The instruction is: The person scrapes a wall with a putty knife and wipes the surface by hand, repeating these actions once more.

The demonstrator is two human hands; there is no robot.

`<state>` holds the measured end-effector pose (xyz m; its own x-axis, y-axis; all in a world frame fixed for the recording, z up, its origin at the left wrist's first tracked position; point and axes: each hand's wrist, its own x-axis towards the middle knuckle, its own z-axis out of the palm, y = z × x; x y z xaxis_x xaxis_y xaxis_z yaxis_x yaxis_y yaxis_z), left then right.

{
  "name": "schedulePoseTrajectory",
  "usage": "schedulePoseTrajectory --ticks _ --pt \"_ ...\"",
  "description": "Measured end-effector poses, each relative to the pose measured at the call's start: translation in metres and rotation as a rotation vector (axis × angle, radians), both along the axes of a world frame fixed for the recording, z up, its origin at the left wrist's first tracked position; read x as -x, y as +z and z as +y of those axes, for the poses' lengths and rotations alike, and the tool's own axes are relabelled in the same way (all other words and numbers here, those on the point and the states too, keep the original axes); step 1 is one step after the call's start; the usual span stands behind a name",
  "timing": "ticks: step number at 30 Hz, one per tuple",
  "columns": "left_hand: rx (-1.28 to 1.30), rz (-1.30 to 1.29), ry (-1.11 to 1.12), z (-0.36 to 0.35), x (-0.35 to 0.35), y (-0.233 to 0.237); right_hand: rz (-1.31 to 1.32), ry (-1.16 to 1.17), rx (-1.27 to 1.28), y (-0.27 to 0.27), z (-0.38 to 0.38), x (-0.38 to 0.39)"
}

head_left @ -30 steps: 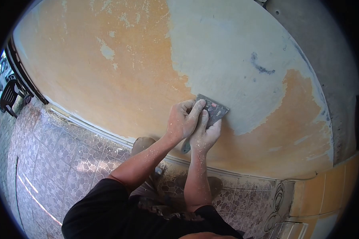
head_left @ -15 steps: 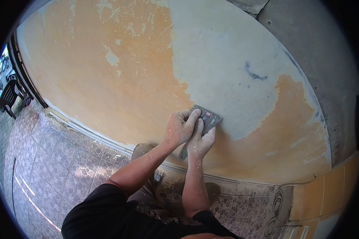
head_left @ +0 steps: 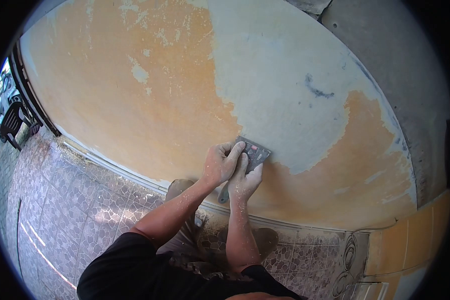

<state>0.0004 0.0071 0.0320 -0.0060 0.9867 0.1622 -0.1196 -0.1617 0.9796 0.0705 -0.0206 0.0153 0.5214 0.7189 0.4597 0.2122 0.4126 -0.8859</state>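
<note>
Both of my hands are on a wide-bladed scraper [head_left: 257,152] against the wall [head_left: 280,100]. My right hand [head_left: 245,184] is wrapped round its handle, whose end pokes out below the palm. My left hand [head_left: 219,164] is closed beside it, thumb and fingers pressing at the blade's left side. The blade's edge lies at the border between orange paint [head_left: 185,125] and a bare pale patch. Dust and small flakes cling to my hands and forearms.
Patterned floor tiles [head_left: 60,215] run along the wall's foot, with scattered flakes near a pale ledge [head_left: 120,172]. A dark plastic chair [head_left: 12,122] stands far left. A yellow-orange tiled surface [head_left: 405,245] is at the lower right. My knees are close to the wall.
My two hands and the scraper have moved slightly left and down along the wall. Both hands keep their hold.
</note>
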Motion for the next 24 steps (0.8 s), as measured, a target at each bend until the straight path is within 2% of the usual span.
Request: schedulePoseTrajectory --ticks 3,5,6,7,9,11,13,15,18,21,22,24 --pt "-0.031 0.002 0.016 0.004 0.003 0.008 0.088 0.038 -0.003 0.01 0.001 -0.003" --pt "0.07 0.006 -0.048 0.001 0.007 0.014 -0.005 0.03 0.222 0.021 -0.005 -0.007" --pt "0.083 0.0 -0.049 -0.001 0.004 0.009 -0.003 0.05 0.124 0.016 -0.002 -0.007" --pt "0.048 -0.007 -0.031 -0.002 0.002 0.003 -0.01 0.053 0.129 0.008 -0.002 -0.006" --pt "-0.011 -0.022 0.001 0.004 -0.001 0.0 0.044 0.002 -0.1 0.001 0.005 0.001" --pt "-0.062 -0.022 0.024 0.008 -0.002 -0.003 0.001 -0.016 -0.074 0.004 0.006 -0.004" --pt "-0.034 -0.026 -0.019 0.007 0.006 0.018 -0.023 0.033 0.141 0.029 -0.001 -0.005" --pt "-0.003 -0.052 -0.051 0.002 0.006 0.021 -0.009 0.04 0.106 0.022 -0.001 -0.004" --pt "-0.047 0.008 0.015 0.003 0.003 0.01 0.048 0.043 -0.052 0.008 0.004 0.003" --pt "-0.061 0.014 -0.004 0.009 0.006 0.015 0.083 0.089 0.076 0.027 0.0 0.0" --pt "0.029 0.048 -0.019 0.005 0.01 0.026 0.101 0.132 0.116 0.026 0.0 -0.003" --pt "0.005 0.005 -0.022 0.0 0.005 0.015 0.041 0.083 0.088 0.009 -0.001 -0.006"
